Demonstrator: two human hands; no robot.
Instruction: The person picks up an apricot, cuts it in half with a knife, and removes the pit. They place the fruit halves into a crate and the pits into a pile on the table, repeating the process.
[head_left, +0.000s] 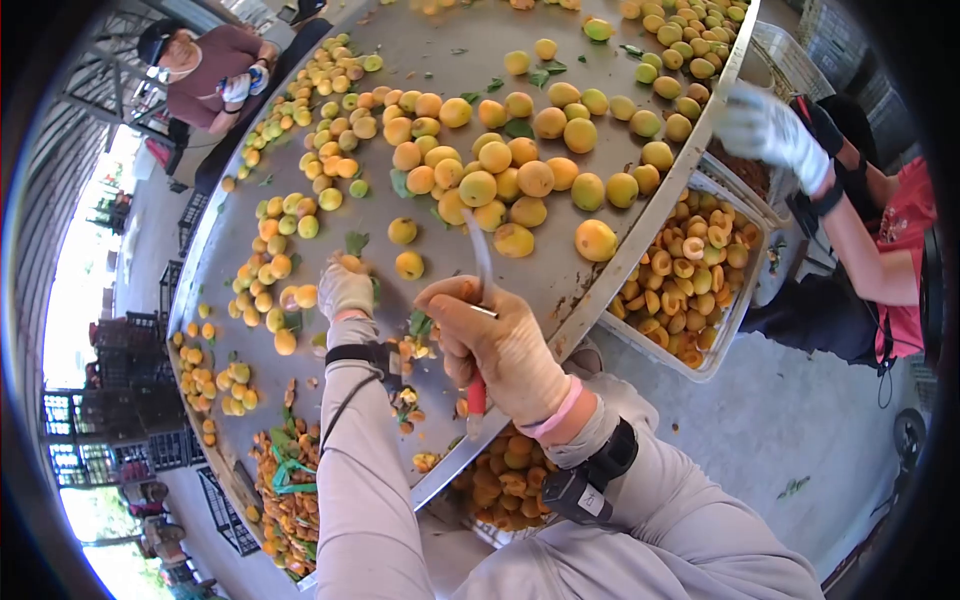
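Observation:
My right hand [505,350], in a stained pale glove, is closed around a curved knife [480,262]. Its red handle shows below my fist and the hooked blade points up and away. Over the metal table [560,290], my gloved left hand [347,292] is bent around an apricot [352,263], partly hidden by the fingers. Two more apricots [298,297] lie just left of that hand. Beyond both hands spreads a large group of whole apricots [495,185], with a few green leaves among them.
A white crate [712,365] of halved apricots stands right of the table's raised edge; another lot of halves [500,480] is below the near edge. Scraps [285,490] heap at the near left. A co-worker's gloved hand [770,130] is at right; another person [215,80] stands far left.

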